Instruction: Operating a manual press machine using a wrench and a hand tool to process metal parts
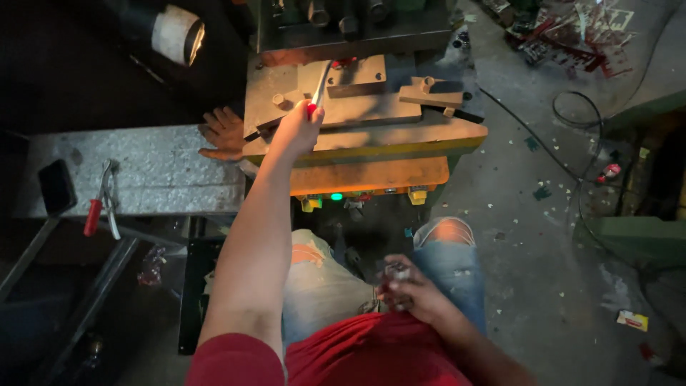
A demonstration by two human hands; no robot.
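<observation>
Seated close to a press machine (364,107), a person in a red shirt (371,354) and torn jeans (321,286) rests the right hand (411,289) in the lap, fingers curled around small shiny metal pieces (397,273), seemingly a stock kept within reach. The left hand (296,129) stretches forward, fingers pressed shut around the red grip of a slim metal tool (318,89) whose tip points beyond the fingertips onto the press bed, apparently keeping the fingers themselves clear of the die. Another person's hand (223,132) lies flat just left of that fist, at the bed's edge. Red-handled pliers (100,204) lie on a grey slab (164,168), well left of both hands.
</observation>
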